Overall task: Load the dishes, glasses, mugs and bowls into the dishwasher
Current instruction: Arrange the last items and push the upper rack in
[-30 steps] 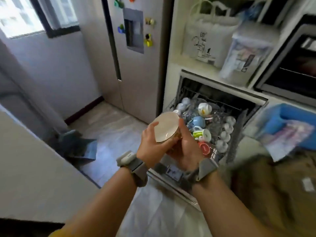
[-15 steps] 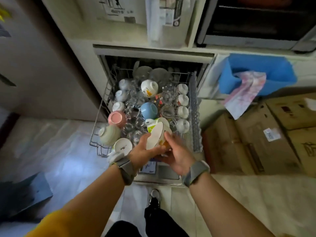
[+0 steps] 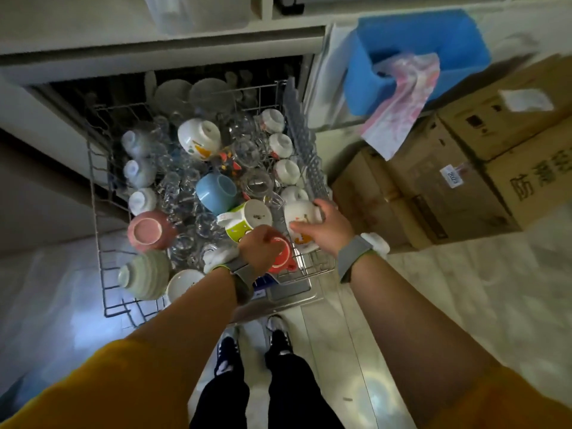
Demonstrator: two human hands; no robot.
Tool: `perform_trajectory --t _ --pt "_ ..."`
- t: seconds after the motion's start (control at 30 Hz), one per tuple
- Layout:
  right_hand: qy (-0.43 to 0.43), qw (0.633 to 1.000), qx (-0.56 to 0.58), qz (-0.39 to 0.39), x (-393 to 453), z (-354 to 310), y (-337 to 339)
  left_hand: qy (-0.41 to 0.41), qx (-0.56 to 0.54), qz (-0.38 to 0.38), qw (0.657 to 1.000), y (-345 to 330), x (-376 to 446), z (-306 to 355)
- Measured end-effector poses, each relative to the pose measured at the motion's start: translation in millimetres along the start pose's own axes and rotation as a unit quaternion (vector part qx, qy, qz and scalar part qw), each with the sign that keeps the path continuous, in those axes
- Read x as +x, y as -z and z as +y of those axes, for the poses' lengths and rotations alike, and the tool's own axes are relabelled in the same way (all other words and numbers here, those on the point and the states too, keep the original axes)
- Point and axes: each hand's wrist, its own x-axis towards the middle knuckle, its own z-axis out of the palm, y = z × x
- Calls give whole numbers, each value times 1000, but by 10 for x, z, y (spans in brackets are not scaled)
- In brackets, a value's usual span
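Note:
The dishwasher's wire rack (image 3: 96, 212) is pulled out and crowded with glasses, mugs and bowls. My right hand (image 3: 325, 229) grips a white bowl with orange markings (image 3: 298, 213), tilted on its side at the rack's front right corner. My left hand (image 3: 258, 249) is closed over the rim of a red mug (image 3: 282, 253) just left of that bowl. A green and white mug (image 3: 247, 218) and a blue mug (image 3: 216, 193) lie right behind my left hand. A pink bowl (image 3: 148, 232) and a ribbed green bowl (image 3: 145, 274) sit upside down at the front left.
Cardboard boxes (image 3: 464, 187) are stacked on the floor right of the rack. A blue bin (image 3: 418, 51) with a pink cloth hanging out stands above them. My feet (image 3: 278, 335) are on the tiled floor under the rack's front edge. Small white cups (image 3: 286, 170) line the right side.
I have leaned over the rack. The white bowl, held in both hands before, is now down in the front right corner under my right hand; my left hand moved onto the red mug.

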Motion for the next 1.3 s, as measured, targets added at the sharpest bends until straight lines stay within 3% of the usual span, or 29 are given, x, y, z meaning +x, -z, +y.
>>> perform_trajectory --t 0.13,0.2,0.3,0.37,0.5,0.57,0.9,1.03,1.17,1.3 --pt "-8 994 -100 44 95 43 -248 8 -9 -28 1000 -81 110 -50" --pt "-42 996 -63 45 144 116 -385 18 -25 -72 997 -103 229 -99" --pt "-79 995 -10 66 137 217 -484 76 -149 -117 979 -157 377 -130" --pt "-93 990 14 103 97 260 -557 134 -238 -112 955 -191 443 -141" --pt "-127 968 40 210 47 336 -770 173 -272 -127 938 -306 609 -203" --pt "-148 963 48 221 -5 333 -834 195 -294 -119 928 -352 605 -205" --pt "-157 969 15 191 -119 549 -862 173 -200 -103 959 -711 708 -260" --pt "-174 968 39 175 -101 589 -891 136 -94 -90 982 -803 810 -333" --pt "-171 971 75 147 -104 623 -857 139 -134 -65 979 -792 841 -231" --pt "-154 966 104 177 -160 650 -893 137 -131 -45 981 -797 816 -225"
